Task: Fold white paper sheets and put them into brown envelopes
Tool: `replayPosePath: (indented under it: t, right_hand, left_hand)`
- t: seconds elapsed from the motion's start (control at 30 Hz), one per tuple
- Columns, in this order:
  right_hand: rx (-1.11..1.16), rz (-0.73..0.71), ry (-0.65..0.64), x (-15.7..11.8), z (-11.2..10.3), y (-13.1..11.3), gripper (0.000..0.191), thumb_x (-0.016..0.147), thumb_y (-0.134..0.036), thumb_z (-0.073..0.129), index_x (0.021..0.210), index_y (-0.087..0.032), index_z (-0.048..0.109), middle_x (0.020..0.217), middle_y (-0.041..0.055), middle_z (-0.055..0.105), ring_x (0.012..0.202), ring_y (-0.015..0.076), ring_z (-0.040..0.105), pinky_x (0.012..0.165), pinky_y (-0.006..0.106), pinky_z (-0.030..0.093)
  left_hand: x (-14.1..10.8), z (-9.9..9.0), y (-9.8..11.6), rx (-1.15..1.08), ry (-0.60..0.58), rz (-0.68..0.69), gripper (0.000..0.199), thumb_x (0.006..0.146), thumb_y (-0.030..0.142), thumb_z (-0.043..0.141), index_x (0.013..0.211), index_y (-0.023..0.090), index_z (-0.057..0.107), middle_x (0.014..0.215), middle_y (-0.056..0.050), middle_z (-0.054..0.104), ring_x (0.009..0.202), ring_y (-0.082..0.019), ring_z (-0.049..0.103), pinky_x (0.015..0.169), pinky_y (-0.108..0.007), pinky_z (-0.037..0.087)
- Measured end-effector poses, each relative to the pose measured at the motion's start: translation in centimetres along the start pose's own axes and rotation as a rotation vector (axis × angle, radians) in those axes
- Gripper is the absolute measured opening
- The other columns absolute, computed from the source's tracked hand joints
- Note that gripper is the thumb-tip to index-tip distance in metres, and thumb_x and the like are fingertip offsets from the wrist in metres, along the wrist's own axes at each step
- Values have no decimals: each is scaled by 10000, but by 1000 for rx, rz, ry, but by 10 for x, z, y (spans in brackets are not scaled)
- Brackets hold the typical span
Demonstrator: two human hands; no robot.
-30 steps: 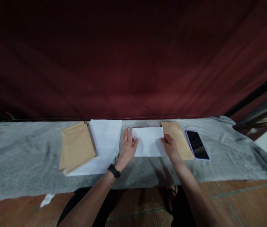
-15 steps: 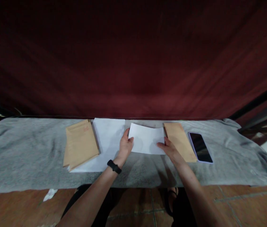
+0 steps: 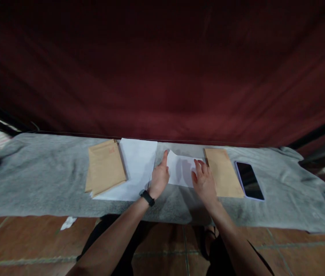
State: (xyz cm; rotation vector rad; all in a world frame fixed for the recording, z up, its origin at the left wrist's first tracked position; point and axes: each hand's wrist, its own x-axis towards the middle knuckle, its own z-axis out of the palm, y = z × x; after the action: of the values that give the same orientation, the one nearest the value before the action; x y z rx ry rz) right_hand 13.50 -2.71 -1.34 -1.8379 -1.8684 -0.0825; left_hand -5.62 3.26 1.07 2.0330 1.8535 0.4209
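A folded white sheet (image 3: 182, 170) lies on the grey cloth in front of me, its upper left corner lifted. My left hand (image 3: 160, 176) is at the sheet's left edge, index finger pointing away from me and the other fingers mostly hidden; whether it grips the edge is unclear. Over the sheet's right side is my right hand (image 3: 204, 183), fingers apart and slightly bent, holding nothing. White paper sheets (image 3: 139, 165) lie left of my left hand, partly under brown envelopes (image 3: 107, 166). Another brown envelope (image 3: 224, 172) lies just right of my right hand.
A phone in a purple case (image 3: 249, 181) lies right of the right-hand envelope. The grey cloth (image 3: 50, 176) covers the long surface, with a dark red curtain (image 3: 162, 96) behind it. A crumpled white tissue (image 3: 68, 222) is on the tiled floor.
The white sheet, earlier held between both hands, now lies lower on the cloth. My right hand has let go and opened above it. My left hand has turned, its index finger extended.
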Motion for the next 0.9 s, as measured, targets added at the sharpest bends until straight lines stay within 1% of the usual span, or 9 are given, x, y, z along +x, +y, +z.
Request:
replayPosePath:
  t: [0.07, 0.13, 0.33, 0.4, 0.5, 0.6, 0.67, 0.77, 0.9]
  right_hand:
    - [93, -72, -6, 1, 11, -5, 489, 1009, -260, 375, 1484, -156, 420, 1441, 172, 523, 1335, 282, 485, 1060, 456, 468]
    - [135, -79, -17, 0, 23, -8, 489, 1023, -292, 350, 1481, -138, 428, 1487, 172, 492, 1394, 263, 437, 1103, 446, 440]
    - [-11, -88, -104, -5, 43, -7, 528, 1046, -365, 306, 1494, -119, 437, 1553, 181, 433, 1450, 286, 378, 1169, 503, 332]
    - [-64, -105, -115, -7, 44, -6, 526, 1050, -378, 306, 1491, -131, 450, 1566, 173, 419, 1445, 291, 386, 1175, 505, 309]
    - [-110, -125, -123, -8, 44, -5, 526, 1054, -378, 302, 1498, -133, 444, 1582, 162, 395, 1447, 290, 386, 1179, 494, 297]
    - [-147, -139, -143, -8, 43, -4, 521, 1051, -334, 305, 1506, -112, 429, 1593, 164, 374, 1461, 288, 363, 1188, 483, 286]
    - [-165, -153, -163, -9, 42, -3, 514, 1043, -288, 312, 1508, -102, 425, 1600, 161, 361, 1477, 281, 335, 1197, 473, 275]
    - [-169, -164, -182, -9, 41, 0, 511, 1040, -272, 310, 1517, -123, 419, 1608, 135, 353, 1488, 265, 316, 1202, 459, 271]
    - [-164, -163, -178, -10, 38, 4, 515, 1053, -313, 302, 1531, -151, 400, 1610, 122, 353, 1480, 261, 331, 1201, 463, 272]
  left_hand:
    - [0, 0, 1, 1, -25, 13, 755, 949, 128, 454, 1615, 174, 100, 1000, -127, 750, 908, -274, 729, 832, -353, 555]
    - [0, 1, 0, -16, -28, 20, 773, 939, 110, 451, 1614, 148, 76, 996, -130, 750, 914, -273, 728, 838, -349, 554]
    - [-9, 2, -2, 32, -11, 48, 817, 938, 115, 456, 1610, 151, -6, 957, -104, 741, 860, -253, 725, 813, -338, 554]
    - [-13, 0, -2, 124, 31, 84, 818, 937, 118, 461, 1613, 186, 3, 1062, -120, 723, 936, -257, 712, 856, -360, 548]
    - [-18, 2, 0, 269, 157, 215, 712, 952, 104, 416, 1605, 204, 152, 1403, -179, 563, 1270, -303, 568, 1042, -452, 463]
    - [-23, 16, 4, 281, 165, 437, 575, 1000, 217, 412, 1563, 181, 304, 1612, -142, 336, 1498, -317, 281, 1198, -494, 288]
    - [-27, 29, 6, 246, 104, 540, 541, 1029, 308, 378, 1554, 185, 329, 1634, -99, 311, 1524, -290, 222, 1230, -483, 230]
    - [-30, 45, 7, 221, 41, 535, 567, 1049, 415, 310, 1557, 162, 324, 1626, -98, 331, 1521, -260, 242, 1243, -474, 199]
    - [-30, 49, 3, 237, 27, 492, 630, 1036, 516, 303, 1545, 148, 352, 1635, -98, 306, 1530, -262, 219, 1253, -473, 168]
